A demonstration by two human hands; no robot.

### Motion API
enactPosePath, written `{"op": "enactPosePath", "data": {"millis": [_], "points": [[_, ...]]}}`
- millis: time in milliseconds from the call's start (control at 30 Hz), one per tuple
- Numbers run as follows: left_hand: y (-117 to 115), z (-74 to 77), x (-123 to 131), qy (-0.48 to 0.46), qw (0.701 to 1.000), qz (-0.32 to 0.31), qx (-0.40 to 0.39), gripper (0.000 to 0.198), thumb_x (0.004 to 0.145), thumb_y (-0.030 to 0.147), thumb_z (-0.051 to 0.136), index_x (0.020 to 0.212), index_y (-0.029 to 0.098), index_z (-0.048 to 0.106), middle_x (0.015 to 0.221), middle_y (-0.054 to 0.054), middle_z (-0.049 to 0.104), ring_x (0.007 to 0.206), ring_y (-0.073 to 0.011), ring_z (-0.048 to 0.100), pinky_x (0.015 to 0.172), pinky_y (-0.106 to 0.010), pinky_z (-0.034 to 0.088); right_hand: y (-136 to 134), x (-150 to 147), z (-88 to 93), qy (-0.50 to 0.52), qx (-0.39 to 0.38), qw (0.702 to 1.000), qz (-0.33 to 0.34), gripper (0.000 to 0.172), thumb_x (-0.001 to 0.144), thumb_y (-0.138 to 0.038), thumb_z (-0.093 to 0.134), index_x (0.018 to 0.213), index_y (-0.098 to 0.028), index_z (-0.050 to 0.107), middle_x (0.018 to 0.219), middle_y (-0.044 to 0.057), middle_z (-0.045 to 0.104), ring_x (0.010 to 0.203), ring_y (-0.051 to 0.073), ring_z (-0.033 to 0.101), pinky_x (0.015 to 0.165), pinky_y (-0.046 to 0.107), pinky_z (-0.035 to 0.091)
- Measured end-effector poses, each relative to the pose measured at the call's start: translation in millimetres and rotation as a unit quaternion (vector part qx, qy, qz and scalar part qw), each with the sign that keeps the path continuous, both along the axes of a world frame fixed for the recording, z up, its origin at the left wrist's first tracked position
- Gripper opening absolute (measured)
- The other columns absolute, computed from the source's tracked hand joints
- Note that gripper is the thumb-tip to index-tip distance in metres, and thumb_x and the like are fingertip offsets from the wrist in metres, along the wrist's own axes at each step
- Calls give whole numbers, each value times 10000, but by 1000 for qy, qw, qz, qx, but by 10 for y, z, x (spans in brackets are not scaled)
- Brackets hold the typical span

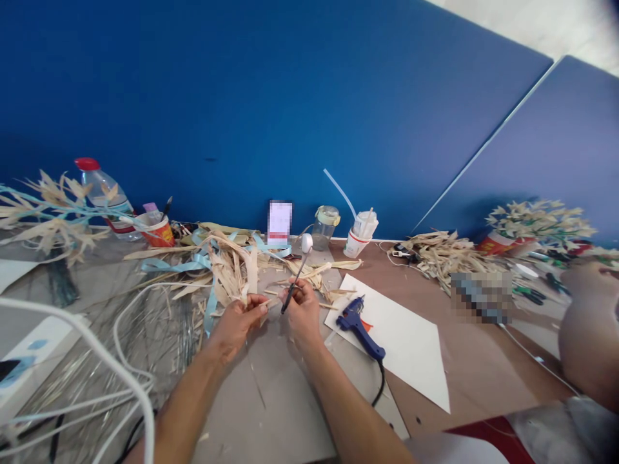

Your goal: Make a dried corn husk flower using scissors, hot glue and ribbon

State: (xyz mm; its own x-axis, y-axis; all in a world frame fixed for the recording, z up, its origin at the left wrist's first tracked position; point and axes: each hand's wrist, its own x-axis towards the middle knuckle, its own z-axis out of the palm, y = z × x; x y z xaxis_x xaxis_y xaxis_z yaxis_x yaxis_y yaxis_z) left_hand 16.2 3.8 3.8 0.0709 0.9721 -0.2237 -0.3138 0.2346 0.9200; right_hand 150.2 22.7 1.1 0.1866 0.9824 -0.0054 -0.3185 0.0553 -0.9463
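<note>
My left hand (240,317) pinches a small pale straw strip (261,308) at the near edge of a heap of dried leaf strips and light blue ribbon (227,261). My right hand (300,309) is closed around a thin black stick with a white ball tip (296,278), which points up and away. Both hands meet over the grey table top (275,393), almost touching. A blue hot glue gun (358,325) lies just right of my right hand on a white sheet (411,348).
Along the blue partition stand a red-capped bottle (104,193), a red cup (157,232), a glass jar (325,227) and a paper cup with a straw (358,233). White cables (126,380) lie at the left. Another person's arm (587,341) is at the right.
</note>
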Motion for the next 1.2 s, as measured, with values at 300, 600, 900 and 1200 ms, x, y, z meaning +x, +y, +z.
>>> {"op": "enactPosePath", "data": {"millis": [300, 600, 900, 1200], "points": [[36, 22, -54, -50, 995, 84, -2, 326, 580, 362, 791, 669, 168, 545, 401, 118, 313, 368, -36, 245, 406, -198, 189, -34, -21, 30, -45, 15, 998, 43, 365, 613, -294, 656, 945, -183, 551, 643, -48, 545, 558, 105, 481, 522, 216, 377], [97, -26, -173, -9, 991, 130, 37, 280, 603, 332, 755, 644, 176, 526, 366, 131, 309, 348, -27, 214, 408, -197, 194, -27, 271, 128, -119, -23, 963, 240, 329, 556, -321, 754, 821, -188, 610, 636, -42, 510, 587, 109, 453, 553, 227, 339], [114, -15, -181, -39, 989, 139, 38, 306, 576, 327, 780, 642, 177, 521, 364, 135, 323, 332, -19, 224, 398, -191, 183, -78, 358, 198, -177, -49, 916, 355, 365, 606, -423, 753, 828, -174, 607, 588, -59, 463, 544, 92, 393, 524, 227, 291], [126, -21, -206, -32, 988, 145, 35, 299, 564, 318, 777, 632, 177, 522, 381, 122, 336, 348, -29, 235, 397, -195, 201, -97, 357, 235, -171, -74, 899, 396, 435, 574, -476, 783, 824, -156, 628, 574, -60, 509, 535, 77, 431, 524, 215, 305]]}}
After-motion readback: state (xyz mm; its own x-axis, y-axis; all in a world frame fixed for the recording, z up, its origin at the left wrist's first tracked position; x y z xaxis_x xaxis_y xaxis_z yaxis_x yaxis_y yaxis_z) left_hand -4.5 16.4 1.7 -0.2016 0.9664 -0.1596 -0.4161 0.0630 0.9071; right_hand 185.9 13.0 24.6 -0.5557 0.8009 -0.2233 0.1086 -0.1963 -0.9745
